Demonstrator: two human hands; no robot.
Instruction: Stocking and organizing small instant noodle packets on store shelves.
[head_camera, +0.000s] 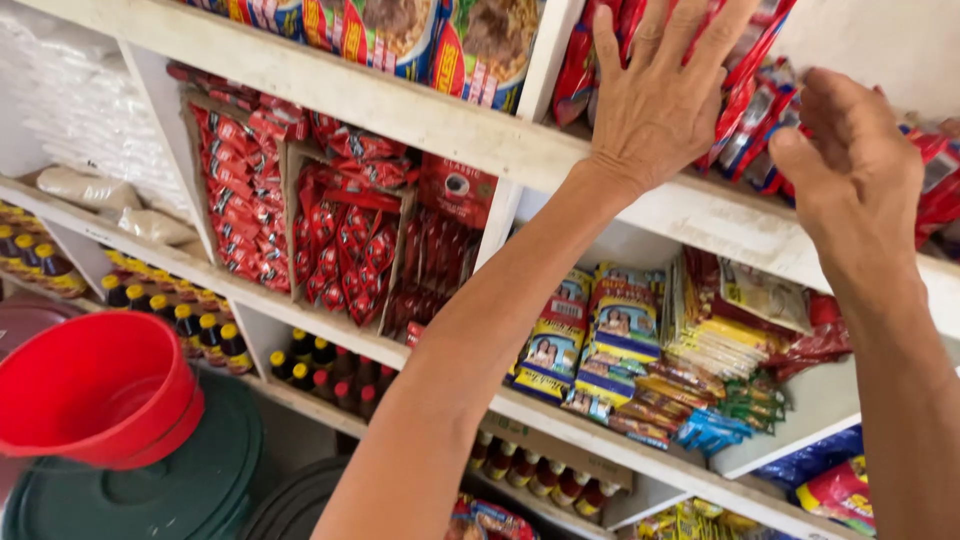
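My left hand (655, 95) lies flat, fingers spread, on the red sachets (745, 120) on the far shelf (470, 135). My right hand (850, 165), loosely curled and holding nothing, touches them just right of it.

White shelf unit (470, 135) fills your view, boards slanting down toward 4 o'clock. Top board: red sachets (750, 130) at 1 o'clock, printed packets (400, 30) at 12. Next board: cartons of red sachets (300, 220) at 10 o'clock, yellow-blue packets (600, 340) at 4. Lower boards: yellow-capped dark bottles (200, 330) at 8 o'clock, red-capped bottles (540, 480) at 6.
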